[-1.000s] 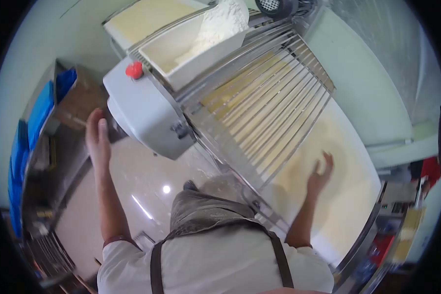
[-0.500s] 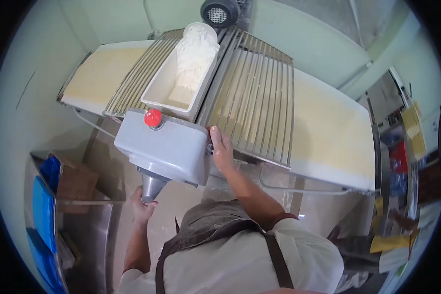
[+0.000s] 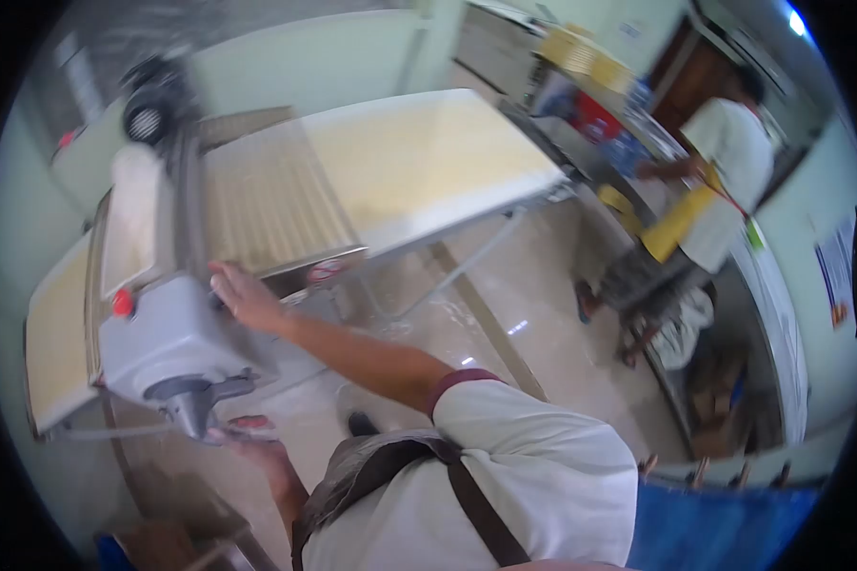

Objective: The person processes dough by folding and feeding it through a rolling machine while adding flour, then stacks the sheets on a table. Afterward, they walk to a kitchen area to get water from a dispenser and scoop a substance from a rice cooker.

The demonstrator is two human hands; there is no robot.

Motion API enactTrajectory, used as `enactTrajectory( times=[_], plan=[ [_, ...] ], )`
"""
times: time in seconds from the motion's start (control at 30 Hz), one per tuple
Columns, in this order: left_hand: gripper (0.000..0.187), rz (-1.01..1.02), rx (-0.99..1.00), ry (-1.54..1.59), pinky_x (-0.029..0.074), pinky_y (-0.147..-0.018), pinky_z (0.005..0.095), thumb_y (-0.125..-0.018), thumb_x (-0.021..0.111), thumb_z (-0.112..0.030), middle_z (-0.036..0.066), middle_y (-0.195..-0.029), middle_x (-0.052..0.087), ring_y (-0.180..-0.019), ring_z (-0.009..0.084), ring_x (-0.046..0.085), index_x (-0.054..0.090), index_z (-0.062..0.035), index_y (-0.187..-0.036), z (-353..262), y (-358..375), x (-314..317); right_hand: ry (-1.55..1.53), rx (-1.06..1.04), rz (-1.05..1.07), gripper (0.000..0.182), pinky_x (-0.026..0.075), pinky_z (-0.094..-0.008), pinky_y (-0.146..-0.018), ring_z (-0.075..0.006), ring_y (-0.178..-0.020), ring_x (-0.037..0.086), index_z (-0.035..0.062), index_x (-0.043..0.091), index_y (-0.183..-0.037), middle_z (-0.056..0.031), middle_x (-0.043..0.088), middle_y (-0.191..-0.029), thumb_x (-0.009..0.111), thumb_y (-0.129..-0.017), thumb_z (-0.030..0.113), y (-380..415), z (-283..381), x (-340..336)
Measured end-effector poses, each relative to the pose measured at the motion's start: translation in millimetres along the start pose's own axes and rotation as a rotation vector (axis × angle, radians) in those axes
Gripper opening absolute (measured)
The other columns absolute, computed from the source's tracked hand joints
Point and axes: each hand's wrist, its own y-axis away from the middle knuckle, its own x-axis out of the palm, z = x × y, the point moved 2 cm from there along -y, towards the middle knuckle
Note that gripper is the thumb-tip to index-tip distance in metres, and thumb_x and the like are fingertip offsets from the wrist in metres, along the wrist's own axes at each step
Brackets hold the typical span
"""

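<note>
My right hand point(image 3: 243, 297) lies flat and unclenched on the grey machine housing point(image 3: 167, 344); my left hand point(image 3: 252, 440) curls around the lever point(image 3: 195, 404) below it, directly under the housing.

The view swung right, so the dough sheeter point(image 3: 176, 343) slid to the left of the frame. A co-worker point(image 3: 705, 190) came into view at upper right. The right hand point(image 3: 243, 297) had left the belt for the machine's grey housing, and the left hand point(image 3: 252, 436) dropped under it.

Head view; steeply downward, close.
</note>
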Motion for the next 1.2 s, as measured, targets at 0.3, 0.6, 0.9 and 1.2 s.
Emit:
enactTrajectory(
  times=[0.3, 0.6, 0.9, 1.2],
  plan=[
    [0.078, 0.075, -0.124, 0.141, 0.047, -0.089, 0.0425, -0.082, 0.055, -0.058, 0.014, -0.131, 0.044, -0.111, 0.0296, 0.050, 0.035, -0.0042, -0.135, 12, -22, -6, 0.740, 0.620, -0.497, 0.039, 0.037, -0.0430, -0.099, -0.0347, -0.112, 0.052, 0.0115, 0.050, -0.128, -0.0171, 0.056, -0.121, 0.038, -0.091, 0.018, 471, -220, -214],
    [0.062, -0.036, 0.771, -0.735, 0.038, -0.099, 0.0428, -0.089, 0.057, -0.041, 0.021, -0.127, 0.047, -0.116, 0.0328, 0.047, 0.043, 0.0056, -0.127, -52, -68, 5, 0.917, 1.940, -1.128, 0.024, 0.050, -0.0396, -0.077, -0.0301, -0.092, 0.064, 0.0066, 0.068, -0.093, -0.0163, 0.066, -0.096, 0.055, -0.082, 0.023, 1037, -5, -144],
    [0.057, 0.073, 1.229, -1.968, 0.019, -0.113, 0.0358, -0.094, 0.036, -0.033, 0.017, -0.145, 0.030, -0.135, 0.0291, 0.027, 0.029, 0.0014, -0.140, -108, -99, 138, 0.584, 1.672, 0.017, 0.029, 0.051, -0.0434, -0.072, -0.0285, -0.090, 0.064, 0.0131, 0.067, -0.094, -0.0118, 0.066, -0.100, 0.055, -0.081, 0.037, 1092, -137, 99],
    [0.053, 0.048, 1.262, -1.764, 0.023, -0.110, 0.0412, -0.091, 0.041, -0.031, 0.016, -0.142, 0.035, -0.133, 0.0288, 0.031, 0.038, -0.0015, -0.134, -100, -159, 154, 0.310, 1.632, -0.454, 0.018, 0.055, -0.0388, -0.062, -0.0233, -0.075, 0.067, 0.0032, 0.065, -0.086, -0.0113, 0.068, -0.088, 0.056, -0.078, 0.016, 1023, -59, 77]
  ],
)
